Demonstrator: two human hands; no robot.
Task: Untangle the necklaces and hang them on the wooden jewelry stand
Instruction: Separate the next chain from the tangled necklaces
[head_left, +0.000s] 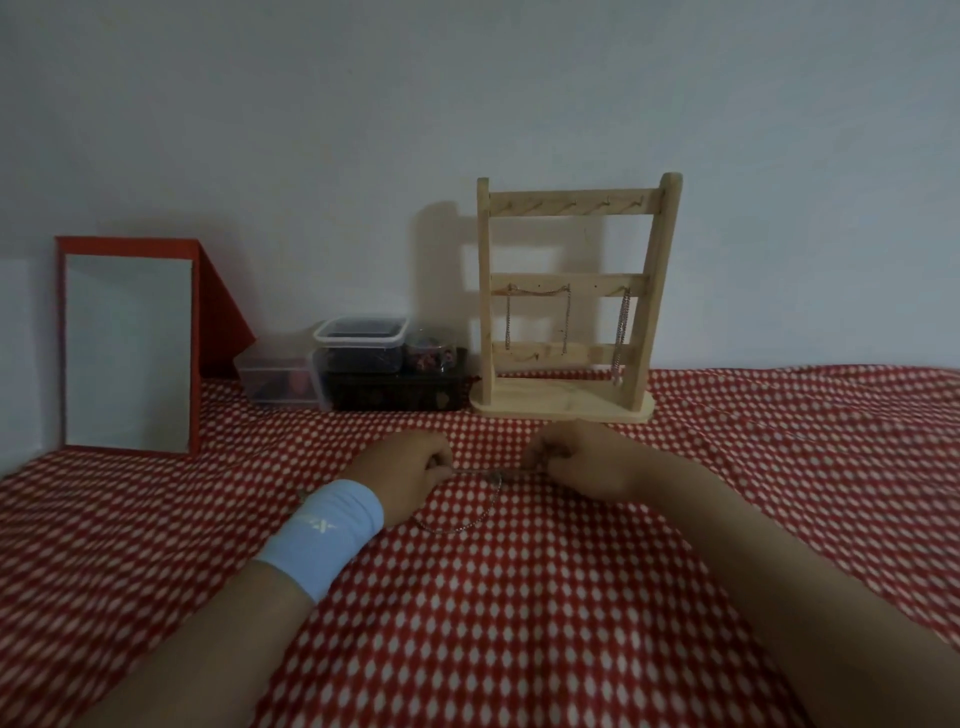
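Observation:
A thin silver necklace (480, 512) lies on the red-and-white cloth, stretched between my hands with a loop trailing toward me. My left hand (410, 467), with a light blue wristband, pinches one end. My right hand (576, 460) pinches the other end. Behind them stands the wooden jewelry stand (566, 296) with three rails. One chain (537, 319) drapes from two hooks of the middle rail, and another chain (621, 338) hangs at its right side.
A red-framed mirror (127, 348) leans against the wall at the left. Clear plastic boxes (361, 345) and a dark box (397, 392) sit between the mirror and the stand. The patterned cloth (519, 623) covers the whole surface.

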